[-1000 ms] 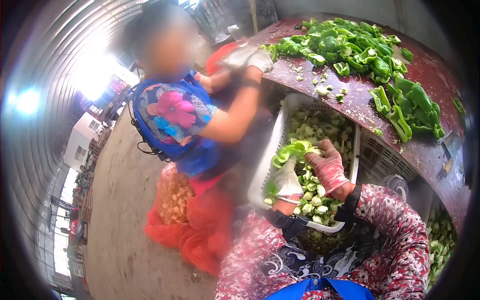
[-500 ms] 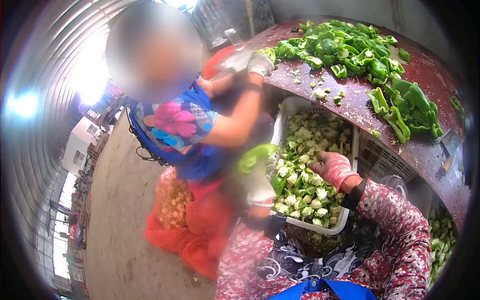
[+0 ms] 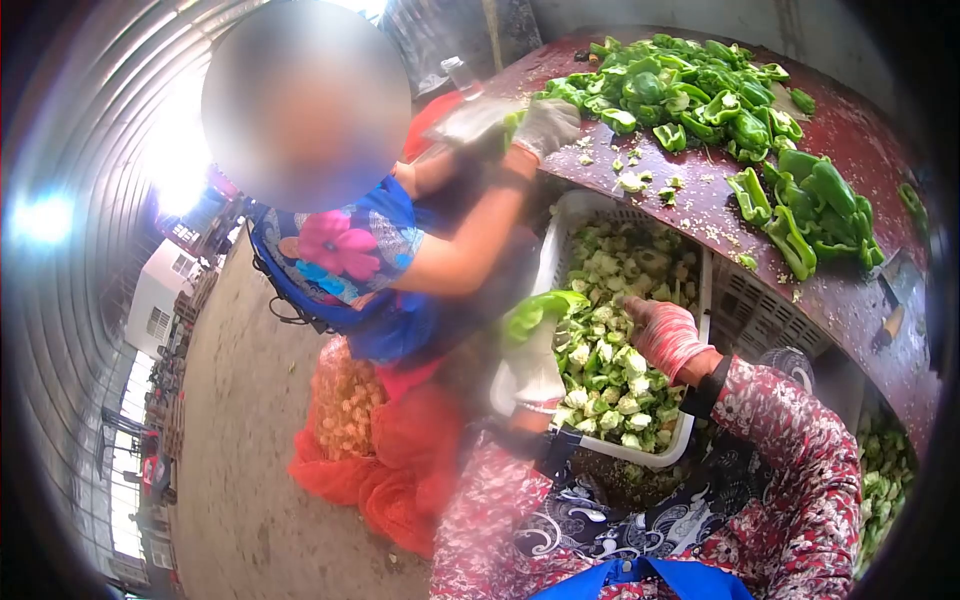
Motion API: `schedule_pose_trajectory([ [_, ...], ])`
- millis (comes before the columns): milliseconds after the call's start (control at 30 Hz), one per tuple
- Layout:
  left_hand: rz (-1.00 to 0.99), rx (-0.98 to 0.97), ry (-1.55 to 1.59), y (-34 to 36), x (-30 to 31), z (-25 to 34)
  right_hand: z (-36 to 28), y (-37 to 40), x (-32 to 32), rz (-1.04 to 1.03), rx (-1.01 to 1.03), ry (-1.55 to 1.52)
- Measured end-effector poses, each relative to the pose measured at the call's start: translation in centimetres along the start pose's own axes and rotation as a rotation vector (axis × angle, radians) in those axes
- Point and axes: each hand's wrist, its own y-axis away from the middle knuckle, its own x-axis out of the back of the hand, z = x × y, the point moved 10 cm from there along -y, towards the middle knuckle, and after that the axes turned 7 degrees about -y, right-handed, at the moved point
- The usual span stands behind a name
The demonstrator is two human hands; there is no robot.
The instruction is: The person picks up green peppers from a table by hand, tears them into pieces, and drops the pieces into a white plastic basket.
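A white crate (image 3: 690,425) full of cut green pepper cores (image 3: 605,390) stands in front of me. My left hand (image 3: 532,365), in a whitish glove, is at the crate's left edge, closed round a green pepper piece (image 3: 540,310) that sticks out above it. My right hand (image 3: 668,338), in a red and white glove, hangs over the cores with its fingers curled down; whether anything small is between the fingertips is hidden.
A red table (image 3: 700,220) bears a heap of halved green peppers (image 3: 690,90) and a knife (image 3: 893,315). To the left, a co-worker in a flowered sleeve (image 3: 350,245) works with gloved hands. Red net bags (image 3: 400,460) lie on the floor. Another crate (image 3: 765,315) stands under the table.
My left hand has shifted slightly with the green piece, which now shows more clearly beside the crate. The co-worker's gloved hand has moved a little right and up. My right hand has barely moved.
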Motion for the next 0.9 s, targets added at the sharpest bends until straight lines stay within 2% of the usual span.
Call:
schedule_pose_trajectory([
  [67, 0.036, 0.027, 0.016, 0.1, 0.3, -0.5, -0.1, 0.1, 0.0, 0.079, 0.044, -0.026],
  [133, 0.024, 0.156, 0.195, 0.6, -0.2, -1.3, -0.4, 0.3, 0.8, 0.159, 0.083, -0.051],
  [167, 0.020, 0.159, 0.194, 0.6, -0.2, -1.1, 0.4, 0.1, 0.4, 0.100, -0.002, -0.111],
  [200, 0.009, 0.101, 0.052, 0.2, 0.0, 0.0, 0.7, 0.0, 0.2, 0.042, -0.089, -0.171],
  [233, -0.014, 0.047, -0.086, -0.1, -0.3, 0.9, 0.3, 0.2, 0.5, 0.019, -0.066, -0.137],
  [267, -0.047, 0.066, -0.078, -0.1, -0.8, 1.0, 0.7, 0.0, 0.1, -0.002, -0.081, -0.157],
  [333, 0.091, 0.295, 0.158, 0.8, 0.0, -0.9, 0.5, 0.4, 1.0, 0.062, -0.062, -0.191],
  [433, 0.081, 0.248, 0.199, 1.8, -1.0, 0.6, 2.0, 0.2, 0.1, 0.056, -0.054, -0.147],
  [500, 0.105, 0.276, 0.122, 1.0, -0.1, -2.0, 1.0, 0.7, 0.7, 0.059, 0.026, -0.427],
  [600, 0.082, 0.295, 0.069, 1.0, -0.7, -2.4, 1.4, 0.6, 0.3, 0.071, 0.037, -0.502],
  [633, 0.082, 0.335, 0.005, 1.2, -0.7, -2.5, 2.3, -0.1, -1.2, -0.038, -0.049, -0.449],
  [767, -0.039, 0.317, 0.156, 2.3, -3.3, -0.9, 3.1, -0.9, -1.4, 0.062, 0.071, -0.439],
  [833, -0.113, 0.329, -0.264, 2.6, -3.2, -0.6, 1.3, -0.8, -0.3, 0.116, 0.159, -0.346],
  [900, -0.141, 0.369, -0.205, 2.8, -3.4, -1.8, -0.7, 0.0, 0.9, 0.100, 0.176, -0.337],
])
